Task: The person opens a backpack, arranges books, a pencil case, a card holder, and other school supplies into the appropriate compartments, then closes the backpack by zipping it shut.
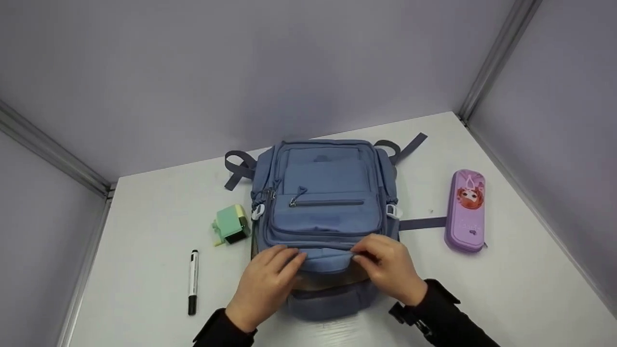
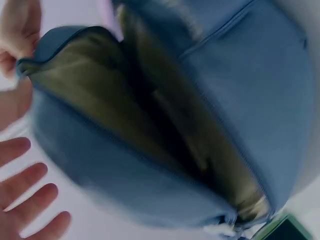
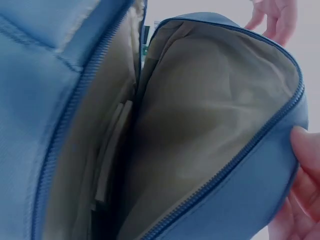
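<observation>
The right hand (image 1: 388, 267)'s fingers pinch the rim (image 3: 287, 107) of the backpack (image 1: 328, 176)'s open mouth; the left hand (image 1: 265, 279)'s, loosely extended, sit across it, contact uncertain. Beyond these 2 hands, the backpack lies on the counter (image 1: 144, 231), long axis running away, mouth pointing personward.

White counter (image 1: 144, 217) under the hands (image 1: 267, 282); plain grey-lilac wall (image 1: 299, 67) beyond them, side walls (image 1: 559, 144) left and right, metal corner strips (image 1: 499, 58).
</observation>
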Action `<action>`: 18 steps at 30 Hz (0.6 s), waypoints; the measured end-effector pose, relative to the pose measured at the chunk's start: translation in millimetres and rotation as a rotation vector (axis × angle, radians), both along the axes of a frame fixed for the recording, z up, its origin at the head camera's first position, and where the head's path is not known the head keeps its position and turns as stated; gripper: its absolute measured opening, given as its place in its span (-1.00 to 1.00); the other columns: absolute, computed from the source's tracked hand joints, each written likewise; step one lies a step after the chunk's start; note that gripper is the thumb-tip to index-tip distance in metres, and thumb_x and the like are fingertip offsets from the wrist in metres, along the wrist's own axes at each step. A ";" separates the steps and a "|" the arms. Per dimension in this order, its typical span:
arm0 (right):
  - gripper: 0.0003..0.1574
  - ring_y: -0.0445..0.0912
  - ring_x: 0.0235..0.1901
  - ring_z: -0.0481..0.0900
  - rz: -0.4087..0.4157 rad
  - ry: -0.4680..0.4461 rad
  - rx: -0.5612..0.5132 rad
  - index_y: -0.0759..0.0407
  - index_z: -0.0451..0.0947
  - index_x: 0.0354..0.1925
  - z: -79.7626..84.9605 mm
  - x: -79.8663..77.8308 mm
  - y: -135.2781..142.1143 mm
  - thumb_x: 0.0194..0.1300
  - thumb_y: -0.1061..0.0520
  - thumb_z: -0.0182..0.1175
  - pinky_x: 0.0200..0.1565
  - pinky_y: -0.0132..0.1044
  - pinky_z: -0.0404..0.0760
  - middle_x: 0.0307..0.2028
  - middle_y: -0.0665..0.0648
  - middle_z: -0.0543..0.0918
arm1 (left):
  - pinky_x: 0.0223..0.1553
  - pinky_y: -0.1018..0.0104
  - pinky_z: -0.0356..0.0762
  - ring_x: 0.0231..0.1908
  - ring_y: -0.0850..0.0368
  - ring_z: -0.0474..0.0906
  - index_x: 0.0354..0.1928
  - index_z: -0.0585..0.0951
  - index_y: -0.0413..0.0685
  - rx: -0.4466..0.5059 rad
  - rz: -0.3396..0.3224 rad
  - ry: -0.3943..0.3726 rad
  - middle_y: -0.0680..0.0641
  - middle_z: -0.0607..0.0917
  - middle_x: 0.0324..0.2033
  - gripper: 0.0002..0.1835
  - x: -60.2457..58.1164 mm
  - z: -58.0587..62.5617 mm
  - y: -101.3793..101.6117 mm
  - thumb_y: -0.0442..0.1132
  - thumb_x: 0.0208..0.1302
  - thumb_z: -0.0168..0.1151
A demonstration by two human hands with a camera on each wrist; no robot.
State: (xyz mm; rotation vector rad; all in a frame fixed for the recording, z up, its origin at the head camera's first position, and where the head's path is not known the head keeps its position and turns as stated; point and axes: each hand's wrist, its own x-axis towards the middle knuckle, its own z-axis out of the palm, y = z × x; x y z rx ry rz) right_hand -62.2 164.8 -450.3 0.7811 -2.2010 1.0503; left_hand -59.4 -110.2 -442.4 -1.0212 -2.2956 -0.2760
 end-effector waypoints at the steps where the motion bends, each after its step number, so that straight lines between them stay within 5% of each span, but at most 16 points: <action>1: -0.64 -0.21 -0.45 0.58 0.004 -0.010 0.017 0.11 0.66 -0.39 -1.6 1.2 1.1 -0.14 0.48 0.45 -0.31 -0.46 0.50 -0.43 -0.01 0.69 | -0.11 0.30 0.62 -0.16 0.14 0.65 -0.07 0.71 0.00 0.004 -0.004 0.017 0.01 0.72 -0.17 -0.55 -0.6 -2.5 1.7 -0.19 -0.08 0.58; 4: -0.63 -0.20 -0.41 0.63 0.021 -0.038 0.055 0.08 0.66 -0.40 -6.2 3.9 4.6 -0.14 0.47 0.45 -0.26 -0.45 0.55 -0.43 -0.03 0.70 | -0.23 0.36 0.62 -0.29 0.20 0.66 -0.19 0.74 -0.01 0.045 -0.019 0.034 0.04 0.74 -0.29 -0.68 -1.8 -9.7 5.4 -0.28 -0.08 0.57; 9: -0.69 -0.19 -0.40 0.63 0.044 -0.052 0.095 0.07 0.65 -0.40 -11.9 6.3 8.0 -0.07 0.42 0.45 -0.24 -0.43 0.57 -0.44 -0.04 0.70 | -0.20 0.33 0.61 -0.23 0.18 0.65 -0.06 0.72 0.01 0.045 -0.017 0.015 0.04 0.73 -0.21 -0.53 1.6 -26.0 13.4 -0.22 -0.12 0.59; 14: -0.83 -0.20 -0.42 0.62 0.120 -0.122 0.119 0.09 0.65 -0.40 -18.2 3.4 14.7 0.08 0.33 0.41 -0.27 -0.48 0.55 -0.44 -0.03 0.69 | -0.37 0.37 0.56 -0.38 0.20 0.59 -0.24 0.73 0.00 0.075 -0.003 0.061 0.08 0.69 -0.38 -0.76 2.0 -44.9 19.3 -0.40 0.01 0.38; 18: -0.80 -0.21 -0.46 0.59 0.007 -0.185 0.067 0.16 0.64 -0.41 -20.0 -10.2 34.4 0.04 0.41 0.39 -0.36 -0.49 0.56 -0.46 0.03 0.68 | -0.45 0.37 0.52 -0.45 0.21 0.55 -0.33 0.72 0.03 0.082 -0.009 0.050 0.09 0.66 -0.46 -0.81 3.9 -55.9 20.7 -0.39 -0.01 0.37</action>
